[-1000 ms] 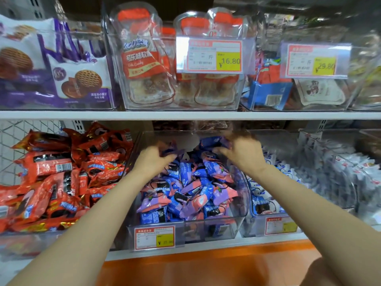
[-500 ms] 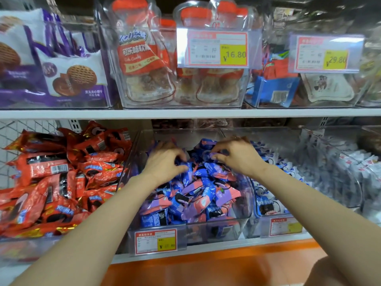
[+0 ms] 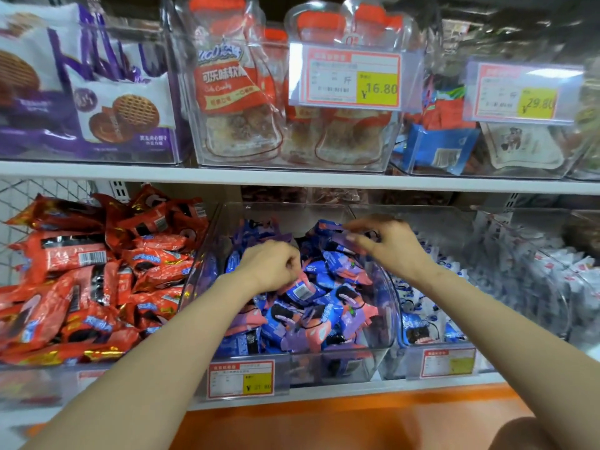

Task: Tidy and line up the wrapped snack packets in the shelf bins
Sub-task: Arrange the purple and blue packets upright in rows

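Both hands are down in the clear bin point(image 3: 207, 274) on the lower shelf point(image 3: 324, 395), which is heaped with blue and purple packets point(image 3: 328, 316). The left hand point(image 3: 271, 264) has its fingers curled, pinching a blue packet point(image 3: 301, 290) (barcode side up) just under its knuckles. The right hand point(image 3: 391, 246), a little farther back and apart from the left, nips the edge of a purple packet point(image 3: 341, 241) between thumb and fingertips at the top of the heap. Red packets point(image 3: 81, 280) pile up left of the left hand; white packets point(image 3: 526, 271) lie beyond the right hand.
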